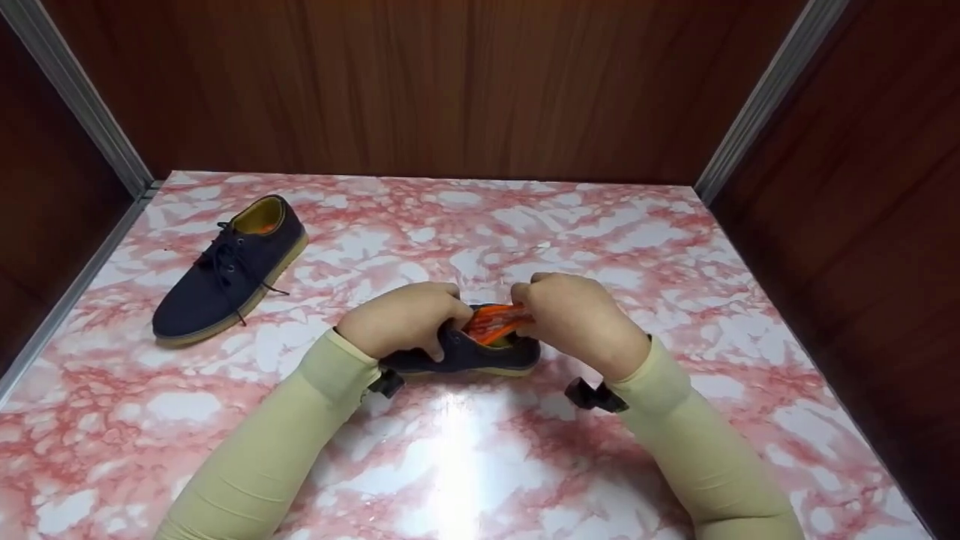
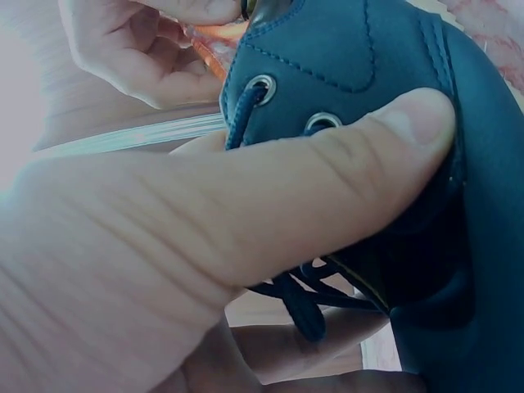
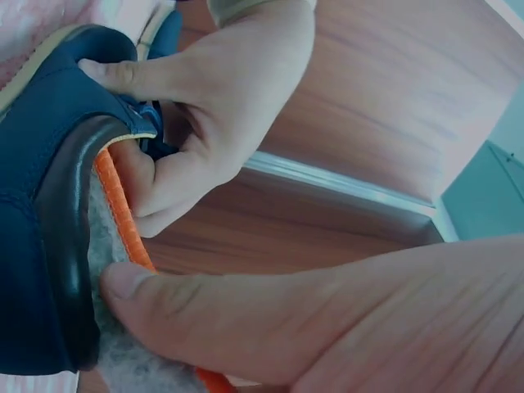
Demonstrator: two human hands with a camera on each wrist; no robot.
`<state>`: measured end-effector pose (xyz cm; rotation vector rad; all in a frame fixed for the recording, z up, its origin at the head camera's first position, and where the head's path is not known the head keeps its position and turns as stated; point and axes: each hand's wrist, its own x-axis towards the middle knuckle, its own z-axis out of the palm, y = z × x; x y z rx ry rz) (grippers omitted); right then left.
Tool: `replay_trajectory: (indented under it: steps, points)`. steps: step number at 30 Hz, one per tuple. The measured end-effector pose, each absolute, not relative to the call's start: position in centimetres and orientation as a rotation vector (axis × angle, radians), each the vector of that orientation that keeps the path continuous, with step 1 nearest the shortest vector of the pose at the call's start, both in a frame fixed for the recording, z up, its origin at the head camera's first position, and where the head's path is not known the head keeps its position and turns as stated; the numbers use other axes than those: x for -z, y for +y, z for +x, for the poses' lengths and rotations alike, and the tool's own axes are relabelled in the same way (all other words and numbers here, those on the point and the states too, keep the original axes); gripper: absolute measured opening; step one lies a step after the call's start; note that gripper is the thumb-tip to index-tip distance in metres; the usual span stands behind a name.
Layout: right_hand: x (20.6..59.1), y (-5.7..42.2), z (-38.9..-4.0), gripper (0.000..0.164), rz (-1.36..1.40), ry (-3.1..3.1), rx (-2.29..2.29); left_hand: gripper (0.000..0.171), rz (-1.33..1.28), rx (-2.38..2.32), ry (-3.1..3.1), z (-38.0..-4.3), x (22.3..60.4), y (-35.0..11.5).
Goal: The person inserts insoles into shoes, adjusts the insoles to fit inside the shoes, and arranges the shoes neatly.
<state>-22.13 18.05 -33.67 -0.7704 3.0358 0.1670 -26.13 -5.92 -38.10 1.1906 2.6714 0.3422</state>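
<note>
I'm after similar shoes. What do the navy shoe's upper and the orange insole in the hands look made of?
The navy lace-up shoe looks like matte canvas or suede-like fabric, going by its visible stitching and metal eyelets. The orange insole seems to be foam or rubber with a grey felt-like underside, though I can't be certain.

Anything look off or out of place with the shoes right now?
One thing: the orange insole sticks partway out of the near shoe, buckled rather than flat, pinched by the right hand while the left hand grips the laced upper. The other shoe sits apart, upright, laces loose.
</note>
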Motion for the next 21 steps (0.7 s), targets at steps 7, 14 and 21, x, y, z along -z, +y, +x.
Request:
replay_trajectory:
  steps: [7, 14, 21]
  points:
    - [32.5, 18.8, -22.1, 0.04, -0.665, 2.987, -0.191, 0.036, 1.216, -0.321, 2.678, -26.1, 37.8, -6.1]
    - [32.0, 18.8, -22.2, 0.028, -0.708, 2.982, -0.159, 0.037, 1.18, -0.305, 2.691, -25.8, 37.9, -6.7]
    - [32.2, 19.3, -21.8, 0.024, -0.704, 3.009, -0.135, 0.038, 1.228, -0.364, 2.67, -25.9, 37.9, -6.1]
